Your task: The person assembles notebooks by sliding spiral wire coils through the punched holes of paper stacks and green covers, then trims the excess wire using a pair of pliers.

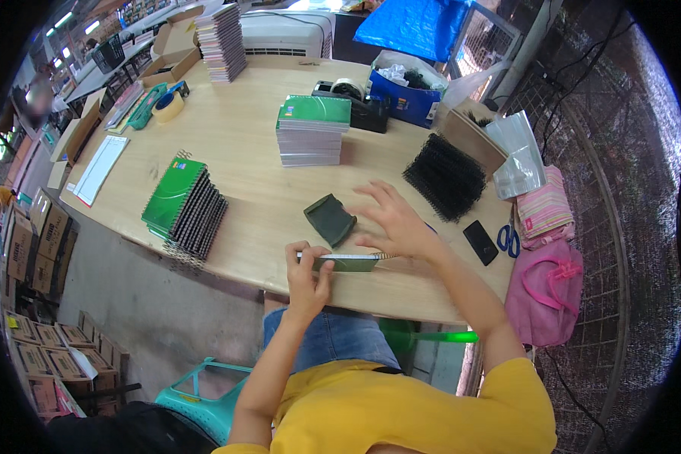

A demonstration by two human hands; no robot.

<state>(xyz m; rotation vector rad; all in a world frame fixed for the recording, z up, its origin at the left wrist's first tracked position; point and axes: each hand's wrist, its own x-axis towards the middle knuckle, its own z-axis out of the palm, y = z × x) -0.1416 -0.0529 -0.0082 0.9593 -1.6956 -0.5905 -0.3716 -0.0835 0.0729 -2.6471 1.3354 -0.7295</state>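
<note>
The left hand (308,280) grips a green notebook (348,264) at its left end, thumb on the near side and fingers bent over the far side, closed with only the notebook's thickness between them. The notebook is held near the front edge of the table (250,151), directly before the person, its white page edges uppermost and its green cover facing the body. A short length of wire coil (384,256) shows at its right end. The right hand (393,227) is above this end, its fingers spread wide and apart from the thumb, with nothing seen between them; whether the thumb touches the notebook cannot be told. Just beyond the notebook lies a dark green pad (330,220), set askew on the tabletop. To the left stands a stack of spiral notebooks (175,189) with green covers, leaning slightly; farther back, near the middle, is a stack of green-topped booklets (312,130) showing pale edges. Right of the right hand is a heap of black coils (446,175), and nearer the table's right edge lie a dark phone (480,243) and blue-handled scissors (509,240), side by side.
</note>
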